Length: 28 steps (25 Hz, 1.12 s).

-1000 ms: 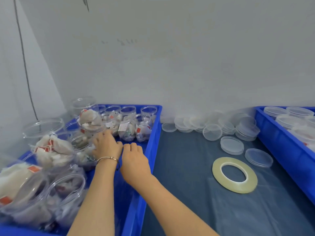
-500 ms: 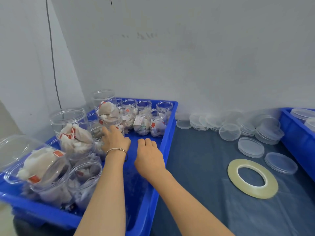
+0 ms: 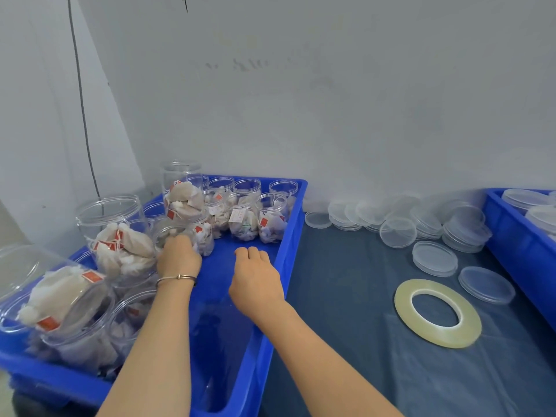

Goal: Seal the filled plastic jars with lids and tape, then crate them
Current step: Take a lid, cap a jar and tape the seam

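1. Left hand (image 3: 179, 255) is reaching into the blue crate (image 3: 282, 257) on the left, fingers curling over the open mouth of a filled plastic jar (image 3: 173, 234); the fingertips are hidden behind the hand, so how firmly it is gripping cannot be told. A thin metal bracelet (image 3: 177, 278) is circling the wrist.
2. Right hand (image 3: 255, 278) is hovering over the bare blue floor of the same crate, at 3 o'clock from the left hand, fingers loosely bent and holding nothing.
3. More filled jars (image 3: 243, 218) are standing upright in rows at 12 to 1 o'clock from the hands, against the crate's far wall, all without lids; white sachets with red tags are showing through them.
4. Larger filled jars (image 3: 120, 239) are crowding the crate's left side at 9 o'clock; the nearest ones, at 7 o'clock, are tilting toward the camera.
5. At 3 o'clock, outside the crate, a roll of clear tape (image 3: 437, 313) is lying flat on the dark worktop (image 3: 346, 296).
6. Loose clear lids (image 3: 397, 233) are lying scattered and stacked at 2 o'clock along the wall; one lid (image 3: 486, 284) is sitting just beside the tape.
7. A second blue crate (image 3: 520, 245) is showing at the far right edge, holding lidded jars (image 3: 525, 198).
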Each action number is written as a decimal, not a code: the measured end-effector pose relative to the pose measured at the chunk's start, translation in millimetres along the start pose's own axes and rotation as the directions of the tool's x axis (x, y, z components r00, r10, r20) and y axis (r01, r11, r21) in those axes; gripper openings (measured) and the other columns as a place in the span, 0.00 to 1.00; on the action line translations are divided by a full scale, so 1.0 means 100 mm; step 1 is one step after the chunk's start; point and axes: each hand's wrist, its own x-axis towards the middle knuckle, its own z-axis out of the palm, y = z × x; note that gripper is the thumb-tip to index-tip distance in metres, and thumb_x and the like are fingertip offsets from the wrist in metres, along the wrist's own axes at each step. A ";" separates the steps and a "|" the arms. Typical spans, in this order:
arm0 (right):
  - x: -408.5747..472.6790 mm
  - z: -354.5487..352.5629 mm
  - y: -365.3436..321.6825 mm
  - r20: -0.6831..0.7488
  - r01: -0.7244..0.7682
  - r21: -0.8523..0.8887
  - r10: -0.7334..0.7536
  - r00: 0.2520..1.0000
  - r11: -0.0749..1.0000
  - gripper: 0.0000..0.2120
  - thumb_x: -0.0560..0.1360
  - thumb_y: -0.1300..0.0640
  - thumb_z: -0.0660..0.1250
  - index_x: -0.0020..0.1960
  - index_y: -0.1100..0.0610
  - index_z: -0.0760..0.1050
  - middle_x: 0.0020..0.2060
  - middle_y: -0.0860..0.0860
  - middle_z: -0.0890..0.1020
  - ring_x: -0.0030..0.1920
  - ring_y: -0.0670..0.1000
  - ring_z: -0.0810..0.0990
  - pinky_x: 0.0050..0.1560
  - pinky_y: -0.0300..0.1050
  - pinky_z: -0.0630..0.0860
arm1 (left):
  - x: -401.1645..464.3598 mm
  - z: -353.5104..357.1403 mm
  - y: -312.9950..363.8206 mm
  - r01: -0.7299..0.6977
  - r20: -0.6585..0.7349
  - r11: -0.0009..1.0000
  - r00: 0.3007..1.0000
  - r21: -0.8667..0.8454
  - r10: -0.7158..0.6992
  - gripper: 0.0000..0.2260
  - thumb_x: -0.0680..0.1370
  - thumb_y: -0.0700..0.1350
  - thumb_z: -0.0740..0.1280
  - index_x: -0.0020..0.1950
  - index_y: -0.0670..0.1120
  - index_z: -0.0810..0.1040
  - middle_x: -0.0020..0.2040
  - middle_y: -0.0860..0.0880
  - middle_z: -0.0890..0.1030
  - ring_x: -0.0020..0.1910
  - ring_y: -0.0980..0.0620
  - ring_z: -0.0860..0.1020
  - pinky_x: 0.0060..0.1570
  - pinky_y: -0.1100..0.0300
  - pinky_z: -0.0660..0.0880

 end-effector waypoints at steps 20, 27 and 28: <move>0.00 -0.18 0.20 -0.248 0.094 0.719 0.127 0.960 0.688 0.49 0.69 0.54 0.73 0.77 0.51 0.43 0.72 0.50 0.57 0.71 0.49 0.59 0.66 0.49 0.69 | -0.86 -0.61 0.84 -0.496 -0.314 0.846 0.849 -0.196 0.425 0.06 0.74 0.34 0.65 0.44 0.40 0.82 0.43 0.43 0.83 0.42 0.46 0.79 0.40 0.57 0.70; -0.51 -0.57 1.09 -0.421 0.055 0.713 0.363 0.831 0.699 0.27 0.60 0.43 0.68 0.57 0.36 0.65 0.49 0.38 0.79 0.47 0.38 0.79 0.42 0.35 0.74 | -1.50 -0.20 1.62 -0.668 -0.228 0.674 0.743 -0.315 0.630 0.06 0.74 0.40 0.65 0.45 0.46 0.82 0.47 0.49 0.82 0.47 0.45 0.79 0.48 0.50 0.75; -0.65 -0.55 1.23 -0.432 0.072 0.716 0.360 0.827 0.694 0.25 0.61 0.47 0.71 0.54 0.35 0.66 0.47 0.37 0.79 0.46 0.37 0.79 0.41 0.31 0.73 | -1.58 -0.04 1.67 -0.661 -0.181 0.660 0.742 -0.357 0.645 0.06 0.75 0.41 0.66 0.46 0.47 0.83 0.47 0.50 0.81 0.47 0.46 0.79 0.49 0.50 0.75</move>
